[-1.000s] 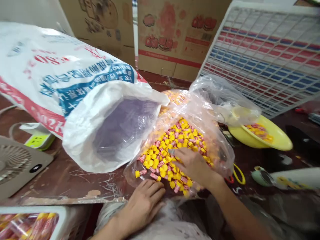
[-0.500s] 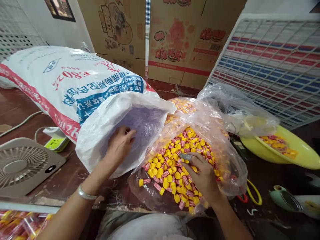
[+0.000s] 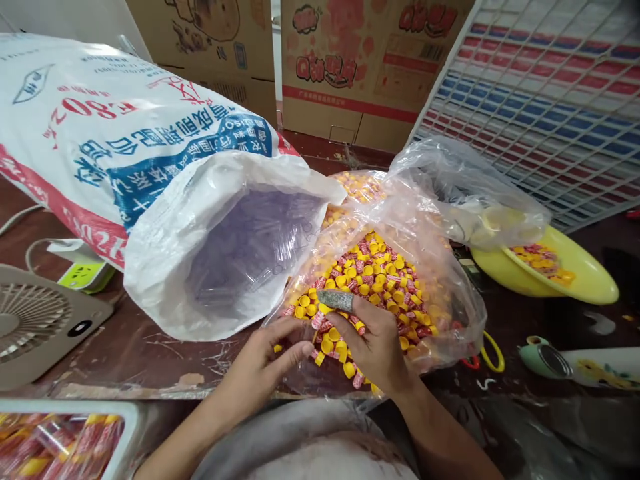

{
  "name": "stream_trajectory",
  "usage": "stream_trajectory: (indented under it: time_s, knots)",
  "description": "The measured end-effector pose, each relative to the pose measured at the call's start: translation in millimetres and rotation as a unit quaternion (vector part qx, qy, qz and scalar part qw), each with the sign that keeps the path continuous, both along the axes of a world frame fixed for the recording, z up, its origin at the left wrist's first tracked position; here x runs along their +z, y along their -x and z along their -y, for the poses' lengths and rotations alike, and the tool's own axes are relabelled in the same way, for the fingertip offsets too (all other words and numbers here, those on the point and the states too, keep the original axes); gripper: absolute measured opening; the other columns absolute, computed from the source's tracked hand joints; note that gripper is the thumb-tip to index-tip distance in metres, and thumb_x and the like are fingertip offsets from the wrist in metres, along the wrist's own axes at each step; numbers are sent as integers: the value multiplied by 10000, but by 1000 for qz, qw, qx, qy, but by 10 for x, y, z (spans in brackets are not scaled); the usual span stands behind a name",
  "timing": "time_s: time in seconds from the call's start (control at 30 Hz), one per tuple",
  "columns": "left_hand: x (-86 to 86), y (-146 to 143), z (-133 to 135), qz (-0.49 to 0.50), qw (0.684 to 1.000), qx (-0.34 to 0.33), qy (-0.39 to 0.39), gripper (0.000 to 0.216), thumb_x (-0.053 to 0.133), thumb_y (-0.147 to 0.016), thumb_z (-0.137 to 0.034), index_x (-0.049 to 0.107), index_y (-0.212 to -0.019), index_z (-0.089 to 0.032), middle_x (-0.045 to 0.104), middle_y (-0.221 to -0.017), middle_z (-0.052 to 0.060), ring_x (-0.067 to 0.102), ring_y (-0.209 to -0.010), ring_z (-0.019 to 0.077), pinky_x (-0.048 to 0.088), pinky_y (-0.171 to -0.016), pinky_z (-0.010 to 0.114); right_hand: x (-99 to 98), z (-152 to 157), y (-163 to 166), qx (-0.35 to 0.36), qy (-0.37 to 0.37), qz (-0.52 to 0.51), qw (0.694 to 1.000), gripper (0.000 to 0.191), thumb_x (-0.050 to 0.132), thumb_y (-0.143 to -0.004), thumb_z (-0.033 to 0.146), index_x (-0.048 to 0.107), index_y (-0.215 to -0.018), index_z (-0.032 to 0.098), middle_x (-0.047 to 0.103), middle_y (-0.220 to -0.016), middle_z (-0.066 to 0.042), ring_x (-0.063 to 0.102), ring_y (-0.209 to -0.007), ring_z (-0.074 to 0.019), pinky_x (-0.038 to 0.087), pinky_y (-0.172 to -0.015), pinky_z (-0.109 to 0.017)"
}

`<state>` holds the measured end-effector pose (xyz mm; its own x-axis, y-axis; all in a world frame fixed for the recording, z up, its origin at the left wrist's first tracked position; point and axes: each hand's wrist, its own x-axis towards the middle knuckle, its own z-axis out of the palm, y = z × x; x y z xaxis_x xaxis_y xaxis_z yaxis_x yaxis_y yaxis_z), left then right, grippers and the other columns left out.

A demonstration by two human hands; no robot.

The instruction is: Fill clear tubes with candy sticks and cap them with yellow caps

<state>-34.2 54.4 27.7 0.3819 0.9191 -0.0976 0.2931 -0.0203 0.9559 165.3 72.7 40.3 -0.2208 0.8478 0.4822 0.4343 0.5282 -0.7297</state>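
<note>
A clear plastic bag lies open in front of me, full of small pink pieces with yellow caps. My right hand rests on this pile at its near edge. A grey cot covers its index finger, and the other fingers curl down onto the pieces. My left hand reaches in from the left with its fingers pressed together. Its fingertips meet the right hand's at the bag's near rim. What the fingers pinch is hidden. A big white woven sack lies open just left, with clear tubes inside.
A yellow dish with a few pieces stands at the right, beside a gridded tray leaning at the back. Left are a small fan and a power strip. Cardboard boxes stand behind, and a white tray of pieces is near left.
My left hand has come out of the white sack's mouth and moved right to meet my right hand at the clear bag's near edge. The right hand has shifted slightly left.
</note>
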Motion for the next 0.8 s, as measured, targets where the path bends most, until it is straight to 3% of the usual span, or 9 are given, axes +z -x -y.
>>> stream_trajectory:
  time_s: [0.1, 0.17, 0.27, 0.33, 0.4, 0.57, 0.67, 0.73, 0.8]
  knots:
    - [-36, -85, 48, 83, 994, -9, 65, 287, 600, -937, -448, 682, -914, -175, 608, -805, 5, 523, -768, 159, 417, -699, 249, -43, 32, -13, -5, 14, -2, 1000, 115, 598, -991, 234, 673, -1074, 207, 740, -917, -34, 724, -858, -187, 584, -798, -275]
    - [-64, -126, 71, 127, 988, 4, 84, 270, 635, -915, -440, 669, -905, -171, 579, -804, 1, 507, -783, 158, 405, -718, 252, -35, 38, -21, 34, 21, 10, 999, 123, 557, -1015, 230, 669, -1060, 204, 724, -884, -29, 715, -838, -173, 578, -780, -262]
    - [-94, -154, 85, 177, 976, 39, 117, 288, 672, -885, -451, 648, -852, -166, 553, -784, -2, 487, -763, 152, 397, -708, 253, -2, 37, -33, 134, 3, 48, 990, 261, 515, -1043, 386, 632, -1153, 181, 711, -1064, -88, 683, -1050, -210, 566, -929, -327]
    - [-102, -160, 79, 204, 967, 58, 143, 317, 688, -869, -465, 640, -820, -156, 553, -767, -2, 479, -739, 142, 390, -688, 247, -16, 46, -27, 155, -20, 93, 983, 500, 595, -964, 560, 571, -1250, 151, 645, -1258, -154, 596, -1233, -279, 516, -1050, -422]
    - [-106, -171, 65, 234, 954, 73, 175, 334, 702, -859, -468, 630, -802, -146, 565, -767, 3, 486, -728, 134, 393, -676, 240, -81, 70, 4, 120, -49, 131, 983, 661, 705, -866, 605, 518, -1295, 138, 598, -1320, -189, 549, -1285, -323, 493, -1080, -481]
    - [-113, -246, 45, 302, 920, 58, 243, 295, 727, -842, -420, 633, -869, -141, 604, -778, 17, 569, -720, 144, 454, -684, 257, -289, 154, 155, 26, -93, 110, 989, 596, 780, -829, 479, 494, -1249, 167, 634, -1168, -161, 598, -1182, -321, 515, -1036, -507]
    - [-110, -272, 17, 290, 918, 39, 267, 251, 722, -809, -362, 614, -907, -158, 594, -744, 0, 592, -690, 150, 477, -682, 274, -300, 164, 172, 41, -87, 124, 988, 655, 827, -780, 462, 480, -1261, 183, 634, -1193, -152, 596, -1187, -332, 480, -1067, -543]
    - [-86, -213, -65, 229, 948, 47, 216, 178, 682, -783, -303, 578, -847, -174, 554, -707, -19, 558, -657, 139, 459, -654, 264, -264, 121, 80, 75, -59, 164, 982, 809, 862, -738, 488, 441, -1353, 176, 596, -1304, -167, 536, -1284, -351, 462, -1092, -541]
    - [-38, -67, -232, 84, 990, 89, 63, 93, 624, -773, -249, 562, -794, -183, 534, -704, -14, 523, -660, 143, 422, -634, 259, -233, 37, -107, 59, -38, 193, 979, 892, 836, -759, 532, 390, -1434, 156, 549, -1381, -188, 491, -1336, -362, 473, -1081, -530]
